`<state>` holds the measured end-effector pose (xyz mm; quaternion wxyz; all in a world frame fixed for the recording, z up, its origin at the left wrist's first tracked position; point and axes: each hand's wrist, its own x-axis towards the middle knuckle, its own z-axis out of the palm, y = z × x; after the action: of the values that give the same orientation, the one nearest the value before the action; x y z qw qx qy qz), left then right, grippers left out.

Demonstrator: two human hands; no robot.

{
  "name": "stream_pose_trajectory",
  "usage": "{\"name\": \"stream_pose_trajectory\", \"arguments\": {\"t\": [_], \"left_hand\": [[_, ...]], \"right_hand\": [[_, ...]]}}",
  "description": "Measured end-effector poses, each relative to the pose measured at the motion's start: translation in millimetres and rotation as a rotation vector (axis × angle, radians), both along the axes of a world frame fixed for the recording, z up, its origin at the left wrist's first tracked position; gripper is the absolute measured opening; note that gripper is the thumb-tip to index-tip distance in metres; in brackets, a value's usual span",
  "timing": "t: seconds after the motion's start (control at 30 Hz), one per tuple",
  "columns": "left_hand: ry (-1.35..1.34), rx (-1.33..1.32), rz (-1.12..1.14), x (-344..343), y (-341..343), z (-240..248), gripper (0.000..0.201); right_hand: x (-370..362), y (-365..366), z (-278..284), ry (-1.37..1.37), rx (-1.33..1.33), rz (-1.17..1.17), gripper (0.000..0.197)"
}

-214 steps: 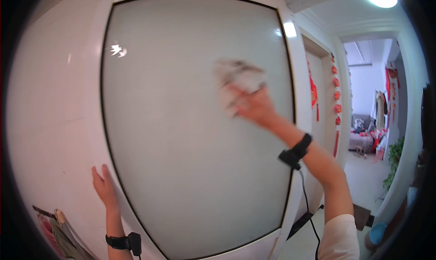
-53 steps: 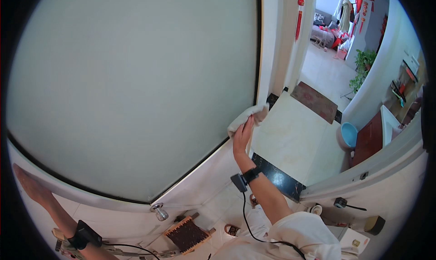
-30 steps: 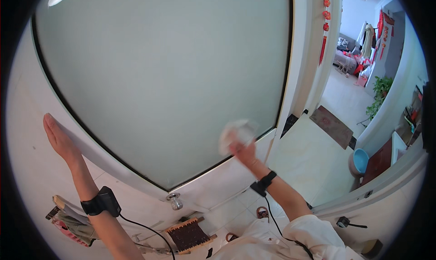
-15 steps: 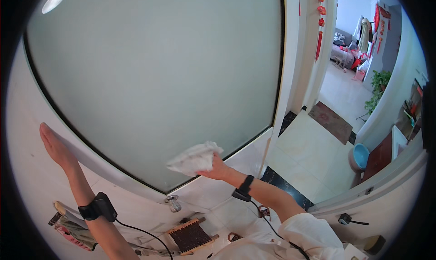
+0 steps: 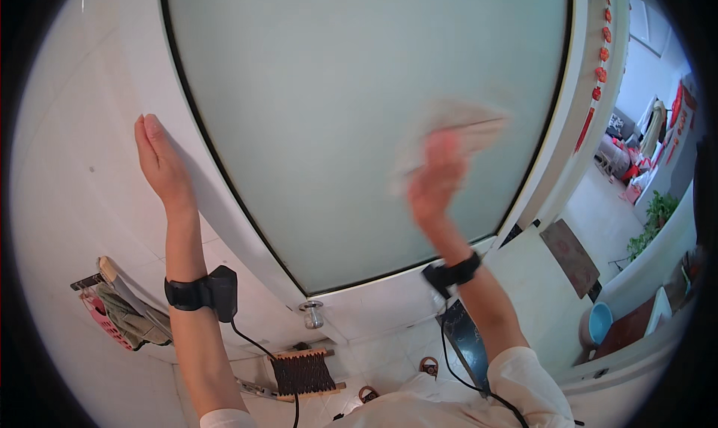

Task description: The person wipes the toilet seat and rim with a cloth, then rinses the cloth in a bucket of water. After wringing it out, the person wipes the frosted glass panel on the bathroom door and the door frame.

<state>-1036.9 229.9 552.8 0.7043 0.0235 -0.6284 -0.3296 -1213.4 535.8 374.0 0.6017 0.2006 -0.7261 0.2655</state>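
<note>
A pale frosted glass panel (image 5: 329, 129) with a black border fills the middle, set in a white door frame (image 5: 224, 218). Over the right half of the glass, my right hand (image 5: 437, 181) presses a white cloth (image 5: 479, 125), both smeared by motion. The cloth spreads out beyond the fingertips. My left hand (image 5: 163, 162) lies flat along the door's left edge, fingers stretched out and held together, with no object in it. Below the glass sits a round metal doorknob (image 5: 312, 316).
A dark woven stool (image 5: 305, 373) stands on the floor below the knob. Clothes (image 5: 127, 316) hang on the left wall. Past the doorway on the right are a mat (image 5: 570, 257), a blue basin (image 5: 600, 323) and a green plant (image 5: 655, 222). Cables run from both wrist straps.
My right hand and the cloth have moved up and right across the glass. The view has shifted left, so the door appears farther right. My left hand stays flat at the door's edge.
</note>
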Motion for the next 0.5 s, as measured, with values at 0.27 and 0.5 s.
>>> {"name": "stream_pose_trajectory", "arguments": {"t": [0.27, 0.5], "left_hand": [[0.017, -0.090, 0.014, 1, -7, 2, 0.044], [0.032, -0.089, -0.047, 1, 0, 1, 0.036]], "right_hand": [[76, -38, -170, -0.818, 0.138, 1.295, 0.040], [33, 19, 9, -0.002, -0.020, 0.370, 0.055]]}}
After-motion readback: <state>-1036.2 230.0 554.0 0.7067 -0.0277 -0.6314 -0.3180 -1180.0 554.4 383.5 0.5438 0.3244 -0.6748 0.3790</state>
